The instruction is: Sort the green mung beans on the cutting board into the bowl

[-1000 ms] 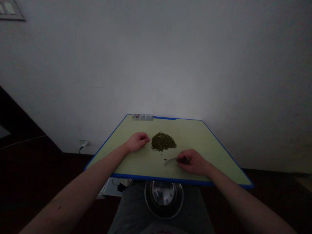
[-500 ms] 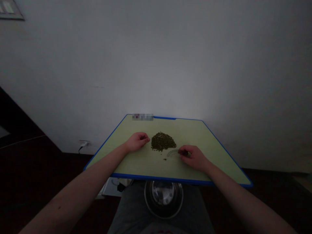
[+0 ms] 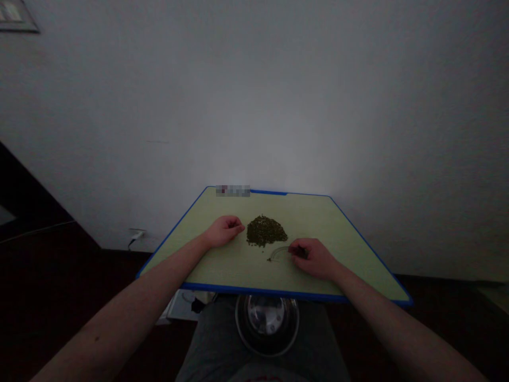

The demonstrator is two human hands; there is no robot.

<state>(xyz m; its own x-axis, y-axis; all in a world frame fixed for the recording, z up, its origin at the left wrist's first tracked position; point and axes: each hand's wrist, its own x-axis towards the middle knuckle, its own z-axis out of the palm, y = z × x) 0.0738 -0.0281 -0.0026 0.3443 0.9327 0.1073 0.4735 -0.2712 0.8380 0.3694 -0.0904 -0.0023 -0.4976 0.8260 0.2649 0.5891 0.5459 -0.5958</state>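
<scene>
A pile of small greenish-brown grains [image 3: 265, 231] lies on a pale yellow-green board-like tabletop [image 3: 318, 220] with a blue rim. Just left of the pile rests my left hand [image 3: 225, 232], its fingers curled in with thumb and fingertips close together; nothing shows in it. My right hand [image 3: 312, 257], to the right of and nearer than the pile, is closed on a clear, curved piece that looks like a plastic protractor [image 3: 280, 251]. Its far end is beside a few loose grains [image 3: 269, 259]; the rest is hidden by my fingers.
Below the near edge of the tabletop, a round metal bowl [image 3: 267, 323] sits on my lap. A white wall [image 3: 278, 106] stands right behind the far edge. A plug in a wall socket [image 3: 137, 234] is at the left. A pale flat object [image 3: 185, 305] lies under the table.
My right hand has shifted slightly down and to the left, bringing the clear protractor's end to the few loose grains. My left hand and the pile look the same.
</scene>
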